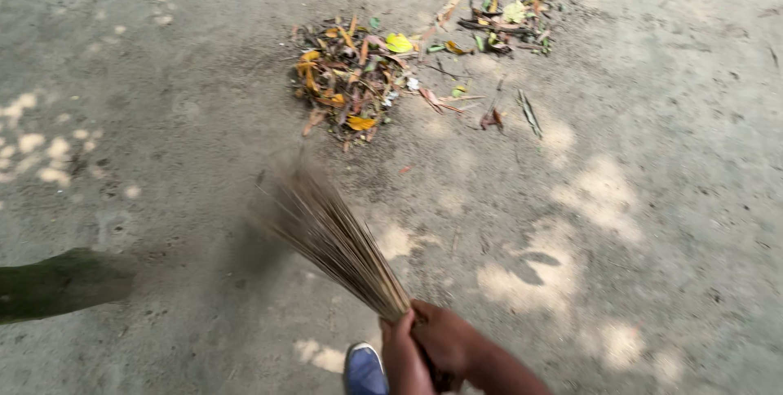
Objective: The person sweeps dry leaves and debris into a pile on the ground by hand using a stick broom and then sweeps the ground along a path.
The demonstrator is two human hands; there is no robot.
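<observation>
Bare grey packed-earth ground (652,281) spreads around. A heap of dry yellow-brown leaves (351,77) lies well beyond the fingers. The long straw-coloured twig broom (334,240) slants up-left from both fists, left hand (404,358) and right hand (444,338) clenched around its bound end.

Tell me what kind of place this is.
Likely an outdoor yard or path: bare packed dirt ground dappled with sunlight, piles of fallen leaves, and a stick broom gripped by both hands, the left hand and the right hand.
</observation>
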